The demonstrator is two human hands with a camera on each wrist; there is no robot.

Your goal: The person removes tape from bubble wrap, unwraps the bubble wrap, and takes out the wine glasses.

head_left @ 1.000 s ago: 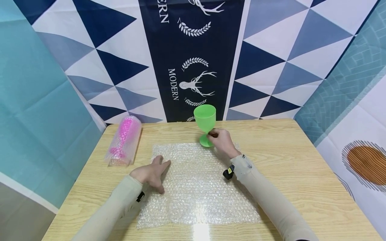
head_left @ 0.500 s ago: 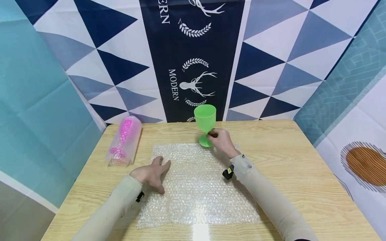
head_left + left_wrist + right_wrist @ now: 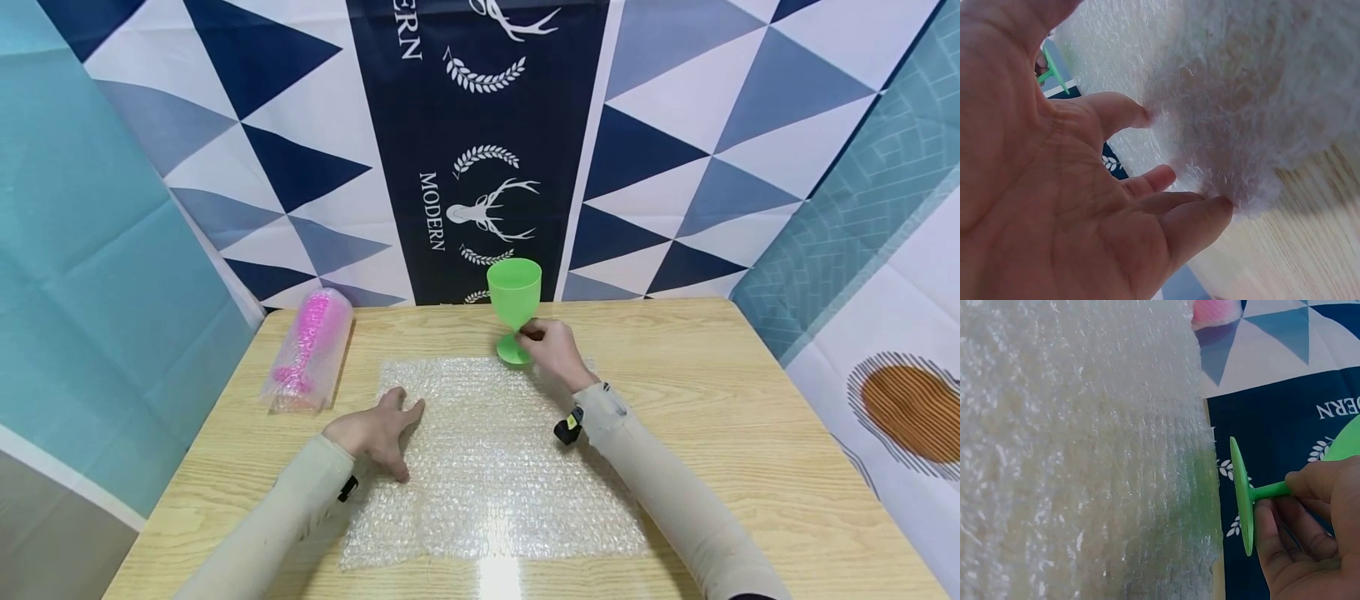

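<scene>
A green plastic goblet [image 3: 514,292] is upright at the far edge of a sheet of bubble wrap [image 3: 487,467]. My right hand [image 3: 553,350] pinches its stem between thumb and fingers, just above the round foot [image 3: 1242,497]. Whether the foot touches the sheet, I cannot tell. On the left part of the wrap rests my left hand [image 3: 375,433], its fingers spread. The left wrist view has the fingertips [image 3: 1213,215] of this hand touching the bubble wrap [image 3: 1222,106], with the palm facing the camera.
A pink object wrapped in bubble wrap [image 3: 307,350] lies at the back left of the wooden table [image 3: 697,400]. A patterned cloth [image 3: 652,167] hangs right behind the table's far edge. Bare wood shows right of the sheet.
The goblet has shifted very slightly to the right and back in my right hand. My left hand has stayed where it was on the bubble wrap.
</scene>
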